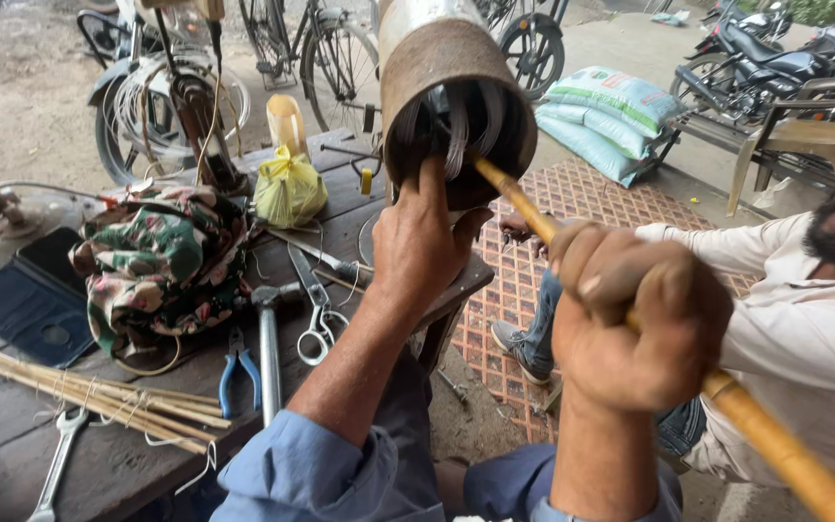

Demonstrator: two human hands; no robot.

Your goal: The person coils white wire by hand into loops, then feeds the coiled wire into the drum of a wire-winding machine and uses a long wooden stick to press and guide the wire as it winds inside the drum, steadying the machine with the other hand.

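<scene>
Bamboo sticks lie bundled at the left end of the wooden desk, with a silver spanner just below them. Beside them sits a crumpled floral cloth, then blue-handled pliers, a hammer and a pair of scissors laid out on the planks. A knotted yellow plastic bag stands further back.

Near the middle, the left hand is closed on the lower rim of a rusty metal cylinder, thumb and fingers pressing the edge where pale wire windings show inside the open mouth. The cylinder is raised above the far edge of the desk, tilted with its mouth towards the camera.

A long bamboo rod runs from that mouth down to the lower right. The right hand is clenched in a fist around the rod, well back from the cylinder.

At the right, another person in a light shirt sits low on a patterned mat, a hand just below the cylinder. Stacked sacks lie behind.
</scene>
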